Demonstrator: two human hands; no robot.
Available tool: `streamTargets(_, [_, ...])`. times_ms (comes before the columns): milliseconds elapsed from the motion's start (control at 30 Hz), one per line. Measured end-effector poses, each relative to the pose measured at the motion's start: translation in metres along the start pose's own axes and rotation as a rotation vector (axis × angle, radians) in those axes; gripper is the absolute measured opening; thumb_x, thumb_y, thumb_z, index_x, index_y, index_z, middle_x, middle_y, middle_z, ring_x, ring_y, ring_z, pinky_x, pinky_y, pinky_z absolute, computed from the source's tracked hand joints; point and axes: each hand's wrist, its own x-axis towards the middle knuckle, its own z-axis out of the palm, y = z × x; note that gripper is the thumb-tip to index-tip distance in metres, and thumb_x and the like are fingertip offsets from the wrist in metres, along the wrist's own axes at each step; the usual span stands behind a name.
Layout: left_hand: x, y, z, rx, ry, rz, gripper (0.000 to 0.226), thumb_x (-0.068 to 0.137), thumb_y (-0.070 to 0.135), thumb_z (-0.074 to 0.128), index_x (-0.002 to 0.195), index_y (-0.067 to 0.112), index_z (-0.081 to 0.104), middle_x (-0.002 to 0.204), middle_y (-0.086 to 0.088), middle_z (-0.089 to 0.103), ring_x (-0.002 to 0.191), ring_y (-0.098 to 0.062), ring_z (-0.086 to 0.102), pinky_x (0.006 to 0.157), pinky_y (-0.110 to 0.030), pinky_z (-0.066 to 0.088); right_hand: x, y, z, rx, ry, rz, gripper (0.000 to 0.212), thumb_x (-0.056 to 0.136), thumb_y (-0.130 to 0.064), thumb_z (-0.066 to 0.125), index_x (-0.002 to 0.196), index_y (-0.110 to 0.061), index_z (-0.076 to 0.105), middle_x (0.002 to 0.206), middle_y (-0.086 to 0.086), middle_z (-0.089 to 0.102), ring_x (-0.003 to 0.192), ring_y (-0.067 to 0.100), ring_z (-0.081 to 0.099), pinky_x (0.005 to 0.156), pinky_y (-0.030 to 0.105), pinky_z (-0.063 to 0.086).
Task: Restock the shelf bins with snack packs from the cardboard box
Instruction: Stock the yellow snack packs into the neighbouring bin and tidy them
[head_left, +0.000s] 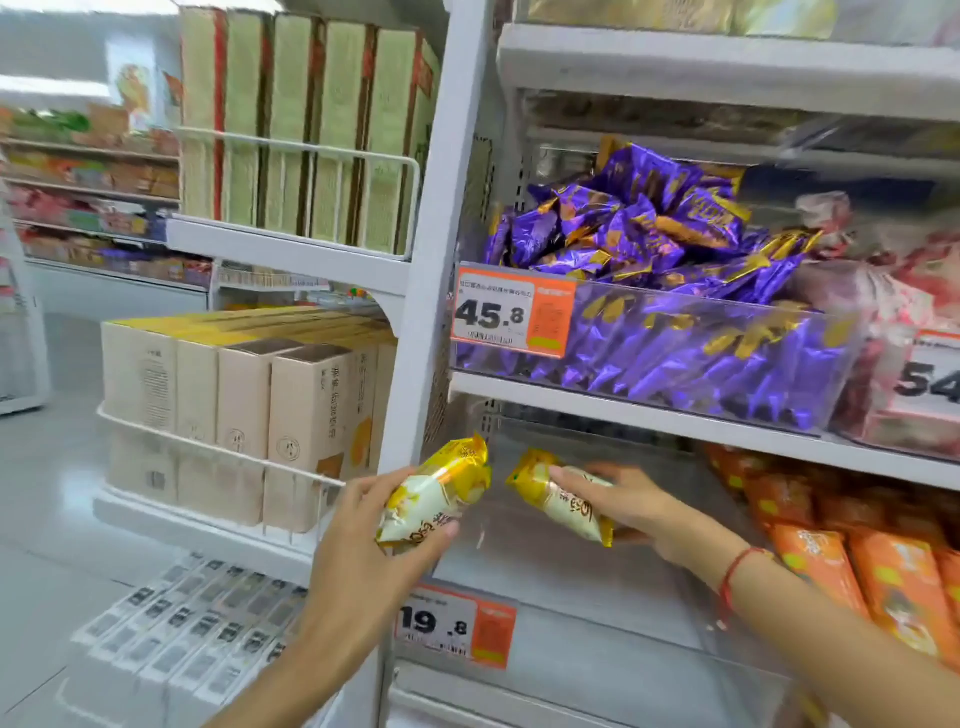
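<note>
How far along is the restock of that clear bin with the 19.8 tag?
Barely begun. The clear bin behind the 19.8 tag looks empty. In hand: the left hand grips one yellow snack pack outside it; the right hand holds another pack inside. Nearly all filling remains; the cardboard box isn't visible.

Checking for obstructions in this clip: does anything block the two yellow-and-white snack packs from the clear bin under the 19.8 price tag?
Nothing visible does. The right hand holds its yellow-and-white snack pack already over the clear plastic bin; the left hand's pack sits just outside.

snack packs (436, 493): yellow-white | wrappers (649, 234): purple-gold | price tag (514, 317): orange-white
</note>
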Motion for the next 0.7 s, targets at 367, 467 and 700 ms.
streamTargets(367, [-0.005,-0.026,0.009,-0.219,0.189,-0.046,0.056,0.055,0.048,0.088,0.099,0.041,0.055,0.094,0.021,0.064,0.081,-0.001,0.064,0.068,-0.025,0.051,0.130,0.020,0.071,-0.668,0.106,-0.225,0.066,0.061,-0.042,0.084,0.114,-0.015,0.056,0.117,0.010,0.062,0.111,0.030,0.058,0.073,0.029,0.042])
streamTargets(467, [-0.001,-0.027,0.011,-0.240,0.166,-0.053,0.053,0.058,0.044,0.086,0.102,0.038,0.055,0.097,0.018,0.065,0.091,-0.002,0.063,0.070,-0.020,0.051,0.151,0.022,0.094,-0.669,0.134,-0.310,0.085,0.052,-0.050,0.079,0.125,-0.015,0.052,0.123,0.011,0.059,0.115,0.031,0.055,0.078,0.031,0.044])
streamTargets(700, [0.001,-0.028,0.009,-0.228,0.150,-0.081,0.054,0.056,0.053,0.084,0.100,0.039,0.056,0.096,0.020,0.064,0.093,0.000,0.059,0.071,-0.010,0.045,0.170,0.048,0.117,-0.438,0.224,-0.277,0.082,0.046,-0.064,0.074,0.116,-0.023,0.059,0.111,0.010,0.063,0.099,0.026,0.064,0.070,0.026,0.046])
